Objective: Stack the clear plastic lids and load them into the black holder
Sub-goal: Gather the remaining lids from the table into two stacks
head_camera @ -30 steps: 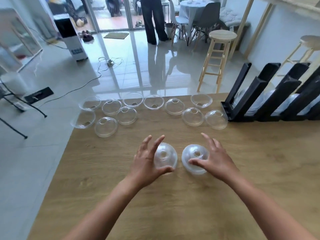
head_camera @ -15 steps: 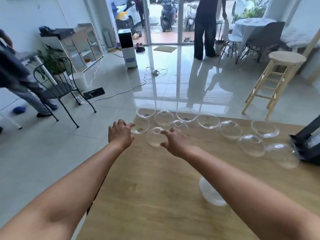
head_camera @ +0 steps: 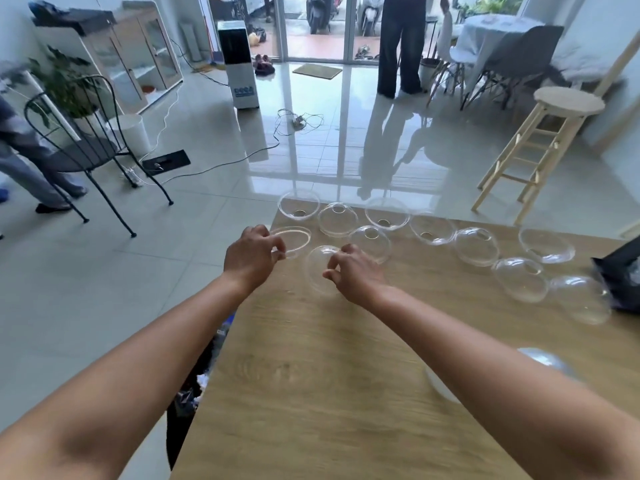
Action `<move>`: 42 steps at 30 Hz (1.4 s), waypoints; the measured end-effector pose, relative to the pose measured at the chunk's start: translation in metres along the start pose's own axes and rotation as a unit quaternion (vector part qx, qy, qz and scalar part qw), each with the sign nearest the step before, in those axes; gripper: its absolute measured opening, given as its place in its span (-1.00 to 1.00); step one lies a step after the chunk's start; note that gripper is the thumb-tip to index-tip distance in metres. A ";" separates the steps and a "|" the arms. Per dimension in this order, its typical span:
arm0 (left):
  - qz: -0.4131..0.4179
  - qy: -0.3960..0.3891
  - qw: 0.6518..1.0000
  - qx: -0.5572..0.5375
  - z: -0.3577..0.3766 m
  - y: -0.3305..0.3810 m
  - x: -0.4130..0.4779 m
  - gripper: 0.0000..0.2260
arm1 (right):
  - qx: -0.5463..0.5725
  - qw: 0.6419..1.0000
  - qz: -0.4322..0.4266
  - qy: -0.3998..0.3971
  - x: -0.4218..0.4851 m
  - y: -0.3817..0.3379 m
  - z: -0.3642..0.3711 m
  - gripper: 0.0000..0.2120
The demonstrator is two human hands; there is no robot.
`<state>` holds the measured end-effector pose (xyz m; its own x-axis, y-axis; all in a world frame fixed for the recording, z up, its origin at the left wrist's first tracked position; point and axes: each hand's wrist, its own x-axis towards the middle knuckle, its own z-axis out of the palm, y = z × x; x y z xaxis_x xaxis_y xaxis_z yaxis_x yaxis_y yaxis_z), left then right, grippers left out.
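Clear plastic dome lids [head_camera: 476, 247] lie scattered along the wooden table's [head_camera: 346, 375] far edge; left hand [head_camera: 251, 259] pinches one rim, right hand [head_camera: 353, 273] curls over another; lift squarely, nest rims evenly

Both arms reach across the table [head_camera: 346, 393] to its far left corner — left hand [head_camera: 251, 259] pinches a lid's rim [head_camera: 294, 239], right hand [head_camera: 353, 275] grips a dome lid [head_camera: 320, 268]. More lids [head_camera: 476, 245] lie scattered toward the holder [head_camera: 620, 268].

Lids spread along far edge of table [head_camera: 311, 393], w/ holder [head_camera: 620, 271] at table's right edge. Stool [head_camera: 540, 147] behind table; chair [head_camera: 90, 147] off table's left.
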<state>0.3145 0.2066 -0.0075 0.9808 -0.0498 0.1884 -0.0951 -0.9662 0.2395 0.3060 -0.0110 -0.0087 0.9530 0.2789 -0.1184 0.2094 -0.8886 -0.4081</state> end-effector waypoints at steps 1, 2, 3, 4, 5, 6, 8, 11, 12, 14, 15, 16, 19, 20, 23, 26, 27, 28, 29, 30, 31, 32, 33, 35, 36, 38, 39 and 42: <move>-0.010 0.005 0.999 -0.032 -0.007 0.004 -0.003 -0.95 | 0.029 1.000 0.006 0.000 -0.007 0.003 -0.004 -0.76; -0.023 0.012 0.997 -0.069 -0.015 0.008 -0.005 -0.95 | 0.057 0.998 0.012 0.004 -0.014 0.007 -0.010 -0.77; -0.036 0.018 0.993 -0.113 -0.022 0.014 -0.008 -0.95 | 0.081 0.996 0.018 0.016 -0.024 0.012 -0.018 -0.78; -0.053 0.019 0.983 -0.175 -0.029 0.021 -0.011 -0.94 | 0.101 0.994 0.024 0.032 -0.033 0.017 -0.029 -0.79; -0.076 0.010 0.962 -0.263 -0.035 0.030 -0.013 -0.93 | 0.119 0.991 0.033 0.048 -0.044 0.024 -0.042 -0.79; -0.103 -0.015 0.925 -0.365 -0.041 0.042 -0.015 -0.91 | 0.136 0.988 0.043 0.063 -0.056 0.032 -0.056 -0.79; -0.142 -0.095 0.834 -0.524 -0.048 0.069 -0.023 -0.88 | 0.166 0.980 0.065 0.084 -0.082 0.050 -0.087 -0.81; -0.150 -0.218 0.748 -0.609 -0.043 0.114 -0.038 -0.84 | 0.158 0.975 0.125 0.093 -0.127 0.085 -0.130 -0.80; -0.144 -0.257 0.724 -0.624 -0.039 0.127 -0.044 -0.82 | 0.137 0.976 0.147 0.087 -0.141 0.097 -0.141 -0.77; -0.126 -0.324 0.688 -0.637 -0.027 0.155 -0.057 -0.79 | 0.086 0.974 0.196 0.068 -0.169 0.120 -0.156 -0.73; -0.118 -0.348 0.682 -0.632 -0.021 0.167 -0.064 -0.78 | 0.059 0.972 0.219 0.058 -0.183 0.130 -0.159 -0.72; -0.111 -0.365 0.682 -0.624 -0.014 0.180 -0.071 -0.78 | 0.041 0.969 0.239 0.051 -0.196 0.138 -0.160 -0.72; -0.092 -0.388 0.701 -0.591 0.003 0.210 -0.086 -0.78 | 0.028 0.957 0.284 0.055 -0.226 0.159 -0.149 -0.68; -0.086 -0.392 0.713 -0.576 0.007 0.218 -0.089 -0.78 | 0.027 0.952 0.297 0.060 -0.234 0.165 -0.143 -0.68; -0.078 -0.388 0.751 -0.529 0.017 0.233 -0.095 -0.78 | 0.018 0.942 0.328 0.068 -0.248 0.176 -0.124 -0.71; -0.071 -0.373 0.781 -0.495 0.025 0.238 -0.097 -0.77 | 0.001 0.938 0.337 0.076 -0.255 0.182 -0.103 -0.74; -0.071 -0.365 0.791 -0.487 0.027 0.238 -0.097 -0.76 | 0.005 0.937 0.340 0.079 -0.256 0.182 -0.096 -0.77; -0.075 -0.353 0.801 -0.478 0.029 0.239 -0.098 -0.74 | 0.009 0.936 0.343 0.083 -0.257 0.183 -0.089 -0.78; -0.078 -0.334 0.816 -0.466 0.032 0.239 -0.099 -0.70 | 0.009 0.934 0.345 0.090 -0.258 0.183 -0.084 -0.77; -0.069 -0.300 0.842 -0.443 0.035 0.239 -0.099 -0.66 | 0.008 0.933 0.345 0.100 -0.258 0.183 -0.079 -0.74; -0.041 -0.256 0.879 -0.401 0.036 0.238 -0.101 -0.62 | 0.012 0.933 0.342 0.114 -0.259 0.182 -0.074 -0.70; 0.003 -0.212 0.912 -0.351 0.037 0.237 -0.103 -0.58 | 0.023 0.932 0.338 0.128 -0.260 0.182 -0.071 -0.64; 0.053 -0.179 0.931 -0.315 0.038 0.236 -0.106 -0.53 | 0.036 0.932 0.333 0.135 -0.261 0.181 -0.068 -0.55; 0.142 -0.169 0.930 -0.294 0.038 0.237 -0.115 -0.40 | 0.035 0.940 0.317 0.118 -0.262 0.178 -0.064 -0.30; 0.178 -0.181 0.925 -0.284 0.039 0.239 -0.119 -0.33 | 0.019 0.945 0.310 0.100 -0.262 0.177 -0.062 -0.21; 0.227 -0.193 0.925 -0.237 0.045 0.242 -0.125 -0.26 | -0.022 0.951 0.300 0.077 -0.260 0.175 -0.058 -0.18; 0.239 -0.186 0.929 -0.213 0.049 0.243 -0.126 -0.26 | -0.038 0.951 0.297 0.076 -0.259 0.175 -0.057 -0.20; 0.244 -0.173 0.933 -0.201 0.057 0.242 -0.123 -0.28 | -0.054 0.950 0.296 0.086 -0.257 0.175 -0.056 -0.26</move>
<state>0.1808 -0.0353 -0.0269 0.7942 -0.6039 0.0667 -0.5318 -0.6378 0.5571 0.1104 -0.2585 0.0005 0.9308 -0.3360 -0.1438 -0.3611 -0.9063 -0.2197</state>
